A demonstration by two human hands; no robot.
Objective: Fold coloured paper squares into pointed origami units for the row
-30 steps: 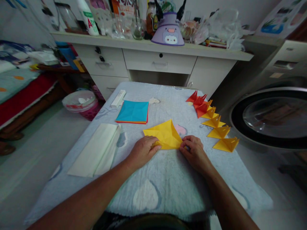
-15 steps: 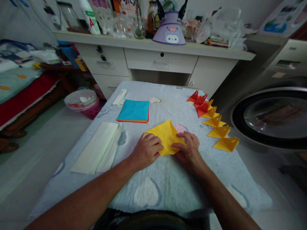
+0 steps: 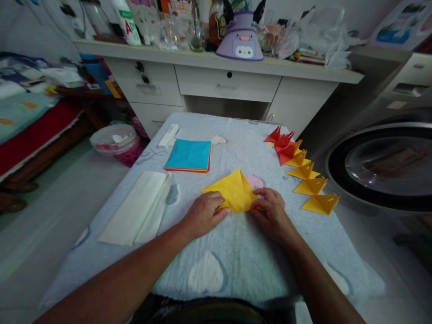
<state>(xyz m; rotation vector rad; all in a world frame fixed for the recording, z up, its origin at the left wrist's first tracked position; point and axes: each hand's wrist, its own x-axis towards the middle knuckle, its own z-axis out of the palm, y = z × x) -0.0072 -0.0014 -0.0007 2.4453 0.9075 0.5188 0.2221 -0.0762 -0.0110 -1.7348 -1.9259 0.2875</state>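
Observation:
A creased yellow sheet of origami paper (image 3: 238,191) lies on the cloth-covered table between my hands, its near edge folded up and one corner pointing away from me. My left hand (image 3: 207,211) grips its near left edge, thumb below and fingers curled on top. At the right corner my right hand (image 3: 270,207) pinches the paper between thumb and fingers. To the right stands a row of folded yellow paper pieces (image 3: 320,204) and red ones (image 3: 285,146). Beyond my left hand lies a stack of square coloured paper (image 3: 189,155), blue on top.
Left on the table are a folded pale cloth or paper (image 3: 138,209) and a small white box (image 3: 168,136). A white drawer desk (image 3: 226,83) with a purple visor (image 3: 241,38) stands behind. A washing machine (image 3: 384,166) is at right, a pink bin (image 3: 118,141) at left.
The near corner of the yellow paper has been folded up, making a straighter near edge. My right hand has shifted slightly right to the paper's corner.

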